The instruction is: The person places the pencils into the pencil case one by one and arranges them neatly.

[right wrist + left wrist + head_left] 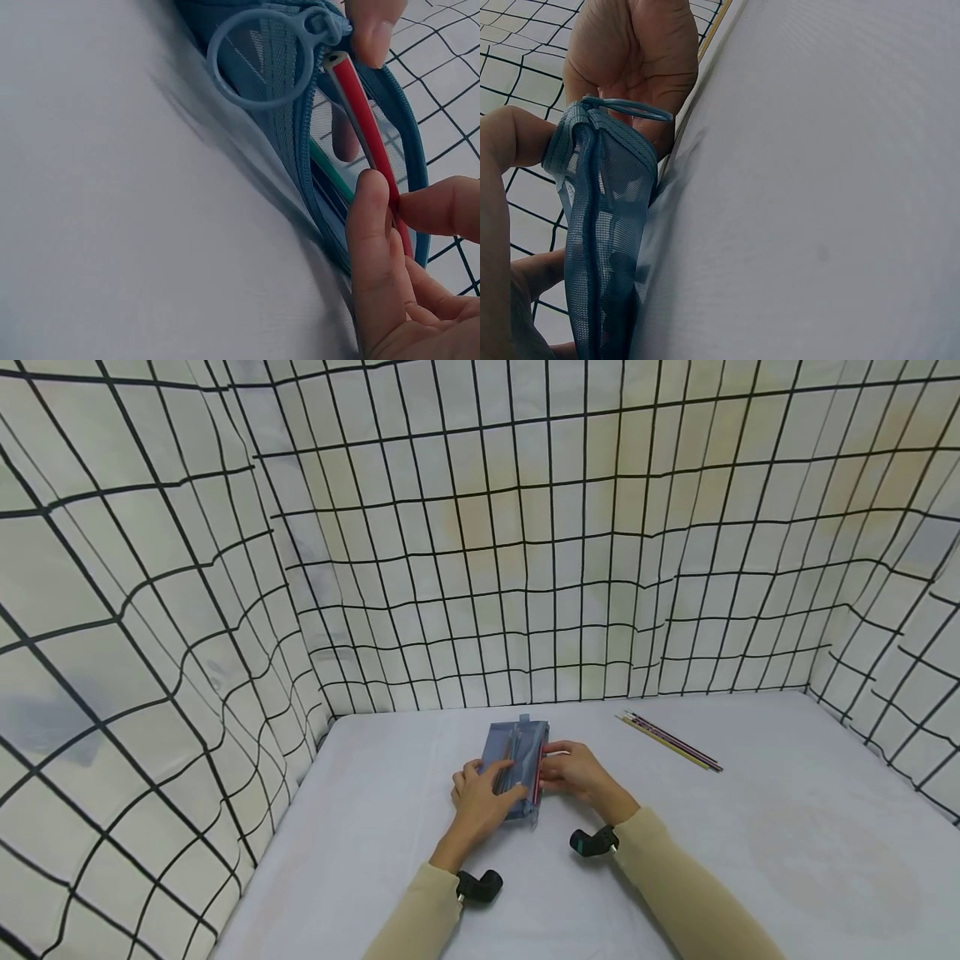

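Note:
A blue mesh pencil case (531, 742) with a zip lies on the white table. My left hand (480, 795) grips it from the left, the fingers and thumb spread across its top. On its right side my right hand (579, 772) pinches a red pencil (363, 109) between thumb and fingers. In the right wrist view the zip is open and the pencil lies along the opening, partly hidden by the fingers. A green pencil (332, 171) shows inside the case. A round blue zip pull (214, 66) hangs at the end of the zip.
Several pencils (670, 742) lie together on the table (360, 843), to the right and farther back than the case. Black netting (525, 543) over white sheeting encloses the table at the back and both sides.

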Action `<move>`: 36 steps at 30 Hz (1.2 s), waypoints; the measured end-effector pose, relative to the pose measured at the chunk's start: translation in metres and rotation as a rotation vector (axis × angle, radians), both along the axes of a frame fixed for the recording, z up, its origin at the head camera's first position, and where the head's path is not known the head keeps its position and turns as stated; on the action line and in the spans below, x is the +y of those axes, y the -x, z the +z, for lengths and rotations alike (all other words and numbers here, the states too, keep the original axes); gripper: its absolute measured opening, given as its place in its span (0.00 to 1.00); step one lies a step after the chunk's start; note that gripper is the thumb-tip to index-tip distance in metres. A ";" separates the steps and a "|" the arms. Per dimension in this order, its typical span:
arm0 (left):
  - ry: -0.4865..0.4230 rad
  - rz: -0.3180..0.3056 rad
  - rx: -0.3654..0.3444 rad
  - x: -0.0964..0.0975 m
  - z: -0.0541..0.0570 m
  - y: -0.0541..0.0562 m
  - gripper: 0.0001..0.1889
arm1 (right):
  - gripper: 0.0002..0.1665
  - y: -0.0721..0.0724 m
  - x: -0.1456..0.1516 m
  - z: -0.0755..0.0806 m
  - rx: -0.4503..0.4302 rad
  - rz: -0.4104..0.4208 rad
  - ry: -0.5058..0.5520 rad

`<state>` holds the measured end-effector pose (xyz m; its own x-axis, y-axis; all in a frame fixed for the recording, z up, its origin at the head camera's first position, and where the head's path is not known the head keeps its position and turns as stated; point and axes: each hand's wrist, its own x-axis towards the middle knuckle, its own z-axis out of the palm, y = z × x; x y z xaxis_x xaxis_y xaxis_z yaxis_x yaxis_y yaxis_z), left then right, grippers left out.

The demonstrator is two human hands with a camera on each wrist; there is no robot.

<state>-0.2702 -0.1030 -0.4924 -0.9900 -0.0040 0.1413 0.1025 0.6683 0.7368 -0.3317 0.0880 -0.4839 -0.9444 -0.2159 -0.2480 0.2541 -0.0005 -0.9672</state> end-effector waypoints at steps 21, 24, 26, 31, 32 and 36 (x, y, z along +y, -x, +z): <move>0.021 0.006 -0.006 0.000 -0.002 0.001 0.31 | 0.26 -0.003 -0.010 -0.001 0.051 -0.017 -0.069; 0.009 0.006 -0.008 0.000 -0.001 0.000 0.31 | 0.25 -0.003 -0.009 -0.002 0.067 -0.010 -0.077; 0.006 0.006 -0.012 0.000 0.000 0.000 0.31 | 0.25 -0.002 -0.007 -0.001 0.071 -0.003 -0.091; -0.001 0.003 -0.005 0.000 0.000 -0.001 0.32 | 0.25 0.000 0.002 0.006 0.094 -0.010 -0.175; -0.001 0.003 -0.006 0.000 0.000 -0.001 0.31 | 0.25 0.000 0.005 0.007 0.110 -0.014 -0.203; -0.002 -0.001 -0.005 -0.001 0.000 0.000 0.31 | 0.24 0.004 0.016 0.013 0.163 -0.027 -0.308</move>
